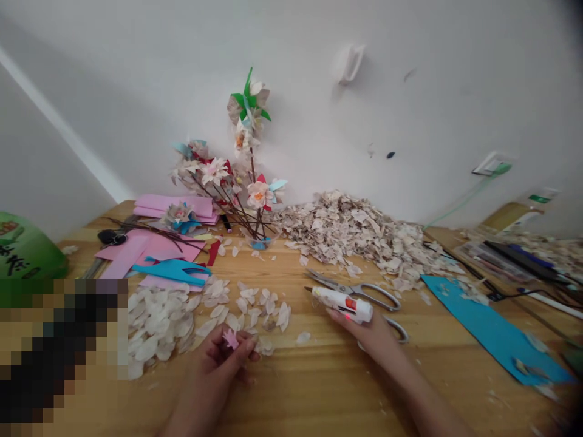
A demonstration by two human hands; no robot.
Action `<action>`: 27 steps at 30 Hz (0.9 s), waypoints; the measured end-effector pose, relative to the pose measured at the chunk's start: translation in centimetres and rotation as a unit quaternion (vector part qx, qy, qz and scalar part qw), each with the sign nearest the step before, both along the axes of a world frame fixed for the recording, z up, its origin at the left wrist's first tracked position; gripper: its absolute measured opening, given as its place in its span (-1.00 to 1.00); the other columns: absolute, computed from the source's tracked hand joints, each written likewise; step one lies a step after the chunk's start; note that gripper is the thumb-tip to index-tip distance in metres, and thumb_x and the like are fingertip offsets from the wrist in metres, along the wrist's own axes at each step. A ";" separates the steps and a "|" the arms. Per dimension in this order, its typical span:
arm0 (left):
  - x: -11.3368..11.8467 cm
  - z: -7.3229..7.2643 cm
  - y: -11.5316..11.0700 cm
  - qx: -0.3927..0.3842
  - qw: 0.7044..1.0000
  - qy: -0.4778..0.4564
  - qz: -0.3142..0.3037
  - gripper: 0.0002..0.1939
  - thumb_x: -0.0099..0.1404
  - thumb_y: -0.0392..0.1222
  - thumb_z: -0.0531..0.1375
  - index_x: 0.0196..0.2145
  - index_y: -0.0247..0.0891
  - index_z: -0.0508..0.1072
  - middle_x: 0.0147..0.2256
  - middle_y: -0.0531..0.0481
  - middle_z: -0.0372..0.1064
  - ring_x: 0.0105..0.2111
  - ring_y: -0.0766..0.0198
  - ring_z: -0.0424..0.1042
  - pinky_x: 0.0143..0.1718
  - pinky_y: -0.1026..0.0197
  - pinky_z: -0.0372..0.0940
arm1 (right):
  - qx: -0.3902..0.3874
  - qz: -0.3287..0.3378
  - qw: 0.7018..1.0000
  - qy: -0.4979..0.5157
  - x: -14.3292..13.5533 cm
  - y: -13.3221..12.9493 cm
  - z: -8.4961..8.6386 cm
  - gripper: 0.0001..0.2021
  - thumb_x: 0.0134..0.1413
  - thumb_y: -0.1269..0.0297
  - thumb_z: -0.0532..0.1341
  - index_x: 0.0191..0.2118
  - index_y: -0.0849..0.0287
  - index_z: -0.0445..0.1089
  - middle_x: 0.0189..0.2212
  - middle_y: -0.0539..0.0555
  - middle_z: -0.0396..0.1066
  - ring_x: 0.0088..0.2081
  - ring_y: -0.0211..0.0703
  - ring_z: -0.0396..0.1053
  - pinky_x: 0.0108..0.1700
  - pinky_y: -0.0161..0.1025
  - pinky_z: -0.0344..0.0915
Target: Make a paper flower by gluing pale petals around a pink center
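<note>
Your left hand (223, 355) pinches one small pink flower (230, 338) over the table (319, 388), beside scattered white petals (157, 318). Your right hand (368, 331) grips one glue gun (341, 301), just before one pair of scissors (364, 292).

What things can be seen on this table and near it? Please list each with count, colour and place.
glue gun: one, white, in the right hand
small paper flower: one, pink, in the left hand's fingertips
scissors: one, silver, behind the glue gun
cut petals: many, white, left of centre
paper scraps: one big heap, beige, by the wall
paper flower bouquet: one, mixed colours, on stems, back centre
pink paper sheets: several, back left
blue paper sheet: one, right
table: one, wooden
left hand: pinching the flower
right hand: gripping the glue gun
</note>
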State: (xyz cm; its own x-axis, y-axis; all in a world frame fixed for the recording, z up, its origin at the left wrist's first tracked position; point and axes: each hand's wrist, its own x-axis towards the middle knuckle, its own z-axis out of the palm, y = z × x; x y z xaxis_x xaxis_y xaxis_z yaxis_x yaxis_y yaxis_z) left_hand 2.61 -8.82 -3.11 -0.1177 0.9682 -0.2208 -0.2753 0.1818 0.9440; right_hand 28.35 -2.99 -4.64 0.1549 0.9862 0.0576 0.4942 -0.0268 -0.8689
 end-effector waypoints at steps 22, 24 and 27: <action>-0.4 -1.7 -0.5 0.033 0.997 0.003 -0.071 -0.70 -0.01 -0.11 0.32 -0.62 -0.21 0.25 -0.68 0.14 0.35 -0.65 0.36 0.28 -0.59 0.33 0.17 | -0.122 0.321 0.938 0.057 -9.5 -3.7 8.3 -0.61 -0.11 0.48 0.20 -0.10 0.12 0.18 -0.46 -0.08 0.36 -0.36 -0.21 0.34 -0.28 -0.30 0.26; -0.6 -2.0 -0.4 0.031 0.996 0.018 -0.075 -0.71 -0.01 -0.10 0.32 -0.61 -0.22 0.26 -0.68 0.13 0.36 -0.64 0.35 0.29 -0.57 0.32 0.17 | -0.147 0.342 0.927 0.044 -10.1 -3.2 8.3 -0.59 -0.13 0.49 0.20 -0.09 0.12 0.18 -0.44 -0.08 0.35 -0.37 -0.23 0.33 -0.31 -0.32 0.24; -0.7 -2.0 -0.3 0.031 0.996 0.026 -0.076 -0.70 -0.02 -0.08 0.32 -0.62 -0.22 0.26 -0.68 0.12 0.35 -0.64 0.34 0.29 -0.57 0.31 0.16 | -0.155 0.362 0.919 0.019 -10.2 -2.8 8.3 -0.56 -0.14 0.47 0.22 -0.07 0.10 0.17 -0.44 -0.08 0.35 -0.37 -0.22 0.33 -0.33 -0.32 0.23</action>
